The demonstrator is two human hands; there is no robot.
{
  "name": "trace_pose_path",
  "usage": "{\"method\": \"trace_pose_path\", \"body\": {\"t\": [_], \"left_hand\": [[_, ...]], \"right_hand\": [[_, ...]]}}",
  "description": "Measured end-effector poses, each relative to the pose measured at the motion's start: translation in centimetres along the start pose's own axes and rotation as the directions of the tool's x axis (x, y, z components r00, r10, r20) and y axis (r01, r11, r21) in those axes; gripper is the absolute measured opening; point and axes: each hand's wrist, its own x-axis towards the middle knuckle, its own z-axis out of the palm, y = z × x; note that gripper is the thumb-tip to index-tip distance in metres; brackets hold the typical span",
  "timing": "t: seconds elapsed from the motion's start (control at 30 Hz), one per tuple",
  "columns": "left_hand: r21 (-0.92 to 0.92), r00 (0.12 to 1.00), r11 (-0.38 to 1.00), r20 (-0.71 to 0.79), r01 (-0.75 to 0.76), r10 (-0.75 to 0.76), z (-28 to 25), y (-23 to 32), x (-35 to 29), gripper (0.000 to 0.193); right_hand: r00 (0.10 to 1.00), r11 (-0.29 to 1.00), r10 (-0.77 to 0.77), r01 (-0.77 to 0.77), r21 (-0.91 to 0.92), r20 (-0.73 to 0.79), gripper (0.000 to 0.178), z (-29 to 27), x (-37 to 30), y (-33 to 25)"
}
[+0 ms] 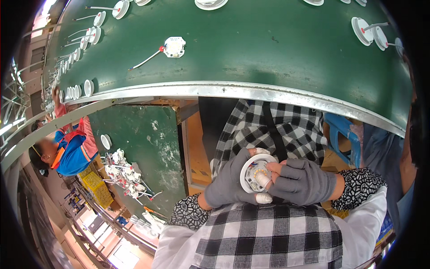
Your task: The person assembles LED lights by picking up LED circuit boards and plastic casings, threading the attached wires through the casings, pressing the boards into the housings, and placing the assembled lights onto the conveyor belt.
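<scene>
A round white lamp housing (244,177) sits in my left hand (228,180), whose gloved fingers wrap round its rim. Inside the housing lies a white LED board (253,173) with a ring of small yellowish dots. My right hand (299,180) reaches over from the right with bent fingers, their tips on the board. Both hands wear grey fingerless gloves, and white covers show on some fingertips. The housing is held above my checked apron (273,224), below the bench edge. The right fingers hide part of the board.
On the green bench (251,49) lies one LED board with a lead (174,47). White lamp housings (120,9) line its left side; more stand at right (362,31). A lower table (156,152) holds a heap of wired boards (127,175). Another person (71,150) works at far left.
</scene>
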Motion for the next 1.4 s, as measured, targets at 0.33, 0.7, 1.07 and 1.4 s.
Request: {"method": "trace_pose_path", "body": {"t": [0.33, 0.7, 1.07, 1.4], "left_hand": [[-0.117, 0.996, 0.989, 0.009, -0.091, 0.093, 0.7, -1.2, 0.3, 0.092], [-0.304, 0.994, 0.948, 0.037, -0.091, 0.107, 0.9, -0.3, -0.3, 0.066], [-0.126, 0.996, 0.989, -0.051, -0.076, 0.07, 0.2, 1.1, -0.3, 0.043], [-0.151, 0.995, 0.988, -0.097, -0.015, 0.0, -0.2, -1.7, 1.0, 0.051]], "right_hand": [[1.0, 0.985, -0.007, 0.007, 0.175, -0.004, 0.026, -0.1, 0.1, 0.9], [0.998, 0.994, -0.012, 0.007, 0.107, 0.054, 0.024, -1.2, 1.1, 2.0], [0.89, 0.886, 0.453, -0.455, 0.089, 0.045, 0.049, -1.1, 1.7, 1.8], [0.51, 0.044, 0.627, -0.778, 0.627, 0.589, 0.045, 1.0, 1.3, 1.2]]}}
